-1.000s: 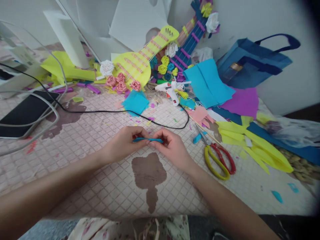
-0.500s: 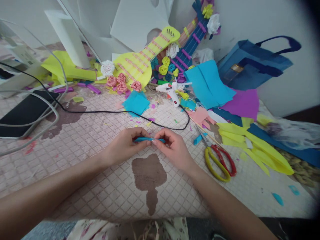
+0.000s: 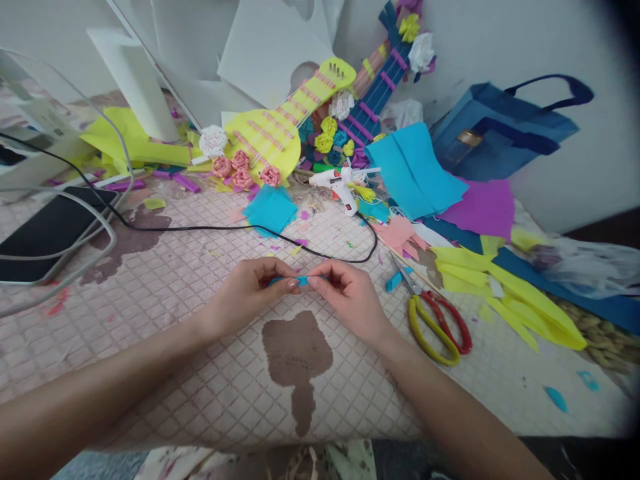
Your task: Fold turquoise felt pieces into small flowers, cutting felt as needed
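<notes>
Between both hands, above the worn tablecloth (image 3: 215, 393), is a narrow folded strip of blue paper (image 3: 303, 281). My left hand (image 3: 250, 293) pinches its left end between thumb and fingers. The right end is pinched by my right hand (image 3: 353, 297), its fingertips close to the left ones. Fingers cover much of the strip, so only a short middle part shows. Scissors (image 3: 436, 320) with one yellow and one red handle lie to the right of my right hand. Beyond the hands is a stack of blue paper squares (image 3: 271, 210).
A white glue gun (image 3: 343, 185) lies behind the hands, its black cord (image 3: 210, 229) crossing the table. Paper guitars, one yellow (image 3: 270, 130) and one dark blue (image 3: 373, 103), lean at the back. Yellow strips (image 3: 525, 300) and a blue bag (image 3: 500, 133) are on the right.
Both hands still pinch the blue strip. My left thumb has shifted slightly, and the strip's middle now shows a wider face between the fingertips. The camera view has moved a little.
</notes>
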Tool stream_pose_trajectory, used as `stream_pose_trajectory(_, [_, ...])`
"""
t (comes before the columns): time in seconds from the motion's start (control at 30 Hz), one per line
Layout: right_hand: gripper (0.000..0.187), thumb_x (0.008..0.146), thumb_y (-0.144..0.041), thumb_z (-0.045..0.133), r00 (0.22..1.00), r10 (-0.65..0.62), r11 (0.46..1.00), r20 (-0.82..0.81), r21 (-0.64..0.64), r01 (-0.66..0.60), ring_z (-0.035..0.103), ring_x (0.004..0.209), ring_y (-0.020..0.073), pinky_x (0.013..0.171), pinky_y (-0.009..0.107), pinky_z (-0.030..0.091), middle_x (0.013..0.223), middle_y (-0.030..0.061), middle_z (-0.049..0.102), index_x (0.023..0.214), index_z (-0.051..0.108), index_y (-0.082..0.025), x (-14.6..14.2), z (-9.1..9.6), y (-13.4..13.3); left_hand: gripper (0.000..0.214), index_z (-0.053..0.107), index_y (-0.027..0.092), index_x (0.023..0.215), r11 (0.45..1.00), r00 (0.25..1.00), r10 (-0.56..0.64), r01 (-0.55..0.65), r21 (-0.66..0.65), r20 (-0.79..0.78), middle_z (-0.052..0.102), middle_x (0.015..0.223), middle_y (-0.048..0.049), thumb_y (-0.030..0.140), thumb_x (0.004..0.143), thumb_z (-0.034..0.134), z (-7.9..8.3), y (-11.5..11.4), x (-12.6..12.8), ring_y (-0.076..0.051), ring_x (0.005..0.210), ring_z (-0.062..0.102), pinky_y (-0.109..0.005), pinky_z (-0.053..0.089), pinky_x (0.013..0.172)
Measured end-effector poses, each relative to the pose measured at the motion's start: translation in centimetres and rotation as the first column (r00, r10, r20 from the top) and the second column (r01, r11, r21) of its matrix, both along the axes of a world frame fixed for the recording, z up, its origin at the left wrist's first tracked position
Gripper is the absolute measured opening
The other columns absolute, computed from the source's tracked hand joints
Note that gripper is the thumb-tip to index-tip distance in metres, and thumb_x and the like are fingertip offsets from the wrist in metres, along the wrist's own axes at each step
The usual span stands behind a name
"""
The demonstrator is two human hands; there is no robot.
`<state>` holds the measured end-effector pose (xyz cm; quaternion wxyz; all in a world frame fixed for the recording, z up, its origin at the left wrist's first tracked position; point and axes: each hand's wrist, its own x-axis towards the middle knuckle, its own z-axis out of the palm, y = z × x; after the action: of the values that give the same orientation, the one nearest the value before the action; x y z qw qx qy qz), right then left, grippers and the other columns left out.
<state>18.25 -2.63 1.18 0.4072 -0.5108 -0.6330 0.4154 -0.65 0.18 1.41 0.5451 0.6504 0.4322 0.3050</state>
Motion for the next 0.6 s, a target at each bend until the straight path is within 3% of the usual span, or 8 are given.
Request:
stream_pose_trajectory(0.17, [0.022, 0.088, -0.039, 0.054, 0.986, 0.018, 0.994, -0.166, -0.103, -0.036, 0.053, 0.055, 0.0095, 0.052, 0.024, 0.043, 0.070, 0.0007, 0.064, 0.087, 0.063, -0.018, 0.70, 0.03, 0.50, 0.020, 0.066, 0.015, 0.081, 0.998, 0.999, -0.008, 0.012, -0.064, 0.052, 0.070, 0.074, -0.0020, 0.035, 0.078, 0.065, 0.00, 0.30, -0.36, -0.014, 0.069, 0.063, -0.023, 0.048, 0.062])
stream_pose_trajectory(0.27, [0.025, 0.082, -0.041, 0.062, 0.967, 0.068, 0.985, -0.244, -0.137, -0.103, 0.057, 0.063, 0.0107, 0.056, 0.024, 0.046, 0.079, 0.0020, 0.066, 0.093, 0.061, -0.019, 0.89, -0.06, 0.74, 0.021, 0.065, 0.016, 0.080, 0.997, 0.998, -0.007, 0.011, -0.080, 0.059, 0.071, 0.076, -0.0024, 0.036, 0.078, 0.065, 0.14, 0.38, -0.45, -0.015, 0.072, 0.065, -0.024, 0.050, 0.066])
stream_pose_trajectory(0.37, [0.024, 0.074, -0.037, 0.071, 0.974, 0.030, 0.988, -0.225, -0.138, -0.062, 0.056, 0.066, 0.0108, 0.059, 0.024, 0.046, 0.074, -0.0009, 0.062, 0.083, 0.059, -0.020, 0.71, -0.09, 0.70, 0.023, 0.065, 0.015, 0.082, 0.995, 0.999, -0.005, 0.010, -0.095, 0.051, 0.071, 0.079, -0.0035, 0.039, 0.078, 0.065, 0.07, 0.40, -0.46, -0.016, 0.075, 0.066, -0.026, 0.052, 0.069])
stream_pose_trajectory(0.47, [0.024, 0.075, -0.038, 0.070, 0.983, -0.025, 0.989, -0.180, -0.150, -0.002, 0.049, 0.054, 0.0084, 0.051, 0.022, 0.041, 0.062, -0.0035, 0.057, 0.072, 0.056, -0.019, 0.39, 0.04, 0.50, 0.024, 0.064, 0.015, 0.084, 0.995, 0.998, -0.012, 0.018, -0.102, 0.060, 0.071, 0.080, -0.0039, 0.039, 0.079, 0.065, -0.07, 0.41, -0.47, -0.016, 0.077, 0.066, -0.026, 0.052, 0.070])
stream_pose_trajectory(0.6, [0.023, 0.076, -0.035, 0.069, 0.983, -0.039, 0.990, -0.180, -0.141, 0.014, 0.046, 0.050, 0.0072, 0.047, 0.021, 0.037, 0.062, -0.0023, 0.061, 0.069, 0.056, -0.018, 0.27, 0.31, 0.41, 0.023, 0.065, 0.015, 0.083, 0.995, 0.998, -0.015, 0.020, -0.093, 0.053, 0.071, 0.080, -0.0037, 0.038, 0.079, 0.065, -0.09, 0.44, -0.52, -0.016, 0.076, 0.066, -0.025, 0.051, 0.068])
